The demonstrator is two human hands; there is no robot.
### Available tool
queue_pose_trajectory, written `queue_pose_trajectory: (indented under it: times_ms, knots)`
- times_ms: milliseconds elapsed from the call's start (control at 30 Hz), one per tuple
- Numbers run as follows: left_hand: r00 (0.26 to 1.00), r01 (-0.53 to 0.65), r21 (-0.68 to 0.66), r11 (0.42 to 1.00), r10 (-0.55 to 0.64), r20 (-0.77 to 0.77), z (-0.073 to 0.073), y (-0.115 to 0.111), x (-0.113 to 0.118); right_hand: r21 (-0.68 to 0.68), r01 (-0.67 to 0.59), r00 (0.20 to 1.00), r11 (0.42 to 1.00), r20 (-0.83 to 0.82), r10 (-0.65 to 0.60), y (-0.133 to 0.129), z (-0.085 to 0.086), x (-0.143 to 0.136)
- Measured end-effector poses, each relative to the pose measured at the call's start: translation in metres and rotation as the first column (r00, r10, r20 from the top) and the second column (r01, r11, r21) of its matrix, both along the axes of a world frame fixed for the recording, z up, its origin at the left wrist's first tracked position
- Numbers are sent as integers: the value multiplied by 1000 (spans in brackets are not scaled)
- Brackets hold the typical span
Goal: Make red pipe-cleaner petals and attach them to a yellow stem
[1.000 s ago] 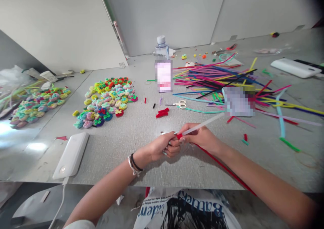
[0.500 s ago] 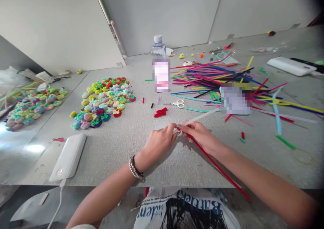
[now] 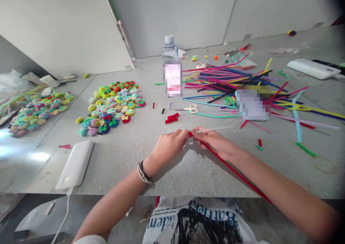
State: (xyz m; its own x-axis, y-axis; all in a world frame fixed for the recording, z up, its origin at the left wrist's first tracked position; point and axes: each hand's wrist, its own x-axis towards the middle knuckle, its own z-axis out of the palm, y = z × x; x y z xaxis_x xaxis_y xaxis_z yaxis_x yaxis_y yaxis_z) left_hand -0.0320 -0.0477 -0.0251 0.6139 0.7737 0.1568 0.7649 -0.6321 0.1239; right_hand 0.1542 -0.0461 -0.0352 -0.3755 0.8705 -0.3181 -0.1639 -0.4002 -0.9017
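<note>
My left hand (image 3: 172,145) is closed, its fingertips pinching the upper end of a red pipe cleaner (image 3: 231,167). Right beside it my right hand (image 3: 212,141) is closed on the same red strand, which runs down along the right forearm past the table edge. A whitish strip (image 3: 217,128) sticks out over the right fingers. Between the fingertips a small red bend shows; its exact shape is too small to tell. Just beyond the hands lie short red coiled pieces (image 3: 171,118) and white-handled scissors (image 3: 192,109).
Small fuzzy flowers (image 3: 111,105) are heaped left of centre, with another heap (image 3: 40,114) farther left. A white power bank (image 3: 75,164) lies front left. A bottle (image 3: 170,51) stands at the back, near loose pipe cleaners (image 3: 223,79) and a blurred item (image 3: 252,105).
The white loop beneath my fingertips has mostly gone from sight, and a red bend now shows between them. The whitish strip lies lower over my right hand. The view has shifted slightly.
</note>
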Motion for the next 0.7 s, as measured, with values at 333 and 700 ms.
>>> queue_pose_trajectory:
  times_ms: [333,700]
  knots:
    - [997,41,60,997,-45,59,-8,-2,-3,-10,-35,999,999,-25,34,-1,1,1]
    - [976,30,105,994,-52,213,-1,-7,-2,61,-133,987,989,-83,137,-6,13,13]
